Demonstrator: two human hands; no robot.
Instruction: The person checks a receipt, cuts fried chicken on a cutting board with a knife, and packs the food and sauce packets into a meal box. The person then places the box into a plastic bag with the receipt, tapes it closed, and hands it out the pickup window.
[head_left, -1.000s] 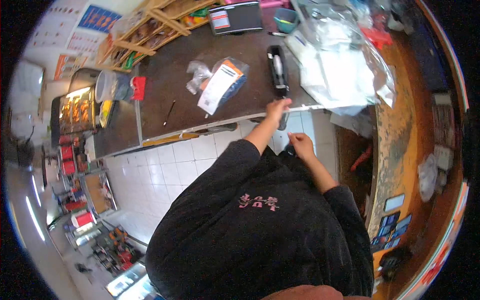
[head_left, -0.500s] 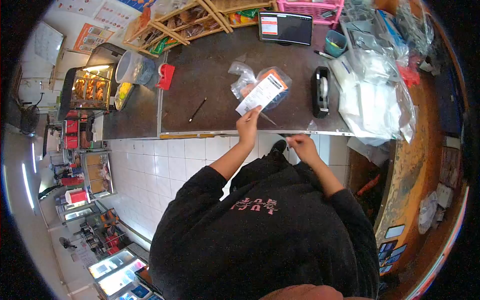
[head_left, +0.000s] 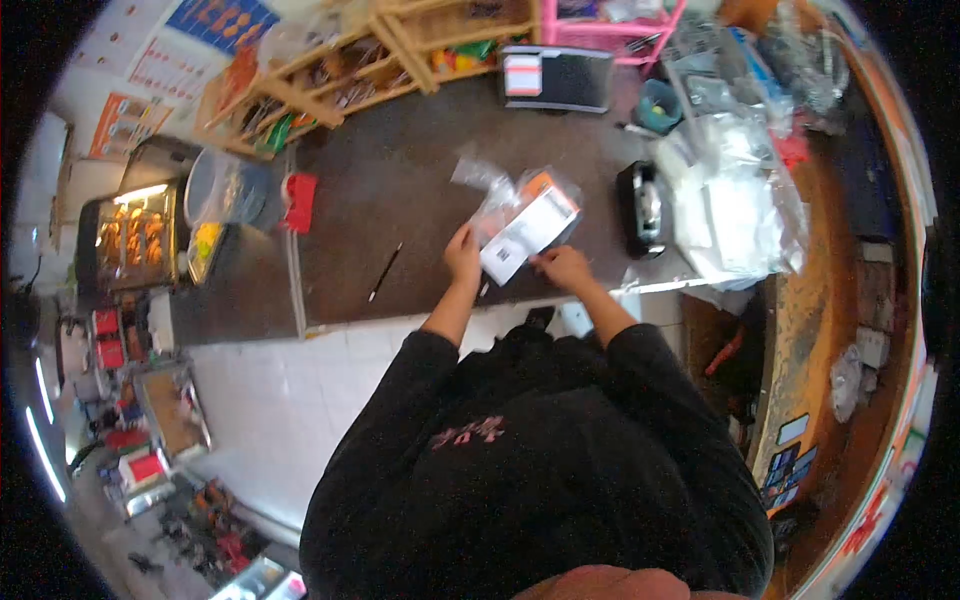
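Observation:
A white printed label [head_left: 527, 236] lies slanted on a clear plastic package [head_left: 568, 196] on the dark counter. At the label's left edge, my left hand [head_left: 463, 257] has its fingers curled against the plastic wrap; whether it grips it is unclear. My right hand [head_left: 565, 267] is closed near the label's lower right edge, its fingers pinched on something too small to make out. Farther right stands a black tape dispenser [head_left: 641, 210] with a roll in it.
A pen [head_left: 385, 272] lies left of the package. Beyond are a red object [head_left: 299, 203], a screen [head_left: 557, 78], a teal cup [head_left: 658, 106] and wooden racks [head_left: 340, 85]. Plastic bags [head_left: 735, 210] cover the counter's right end, by its front edge [head_left: 420, 315].
My right hand has moved up and left from the counter's front edge to the package. My left hand has shifted from the label's lower end to its left side. The camera view has turned slightly.

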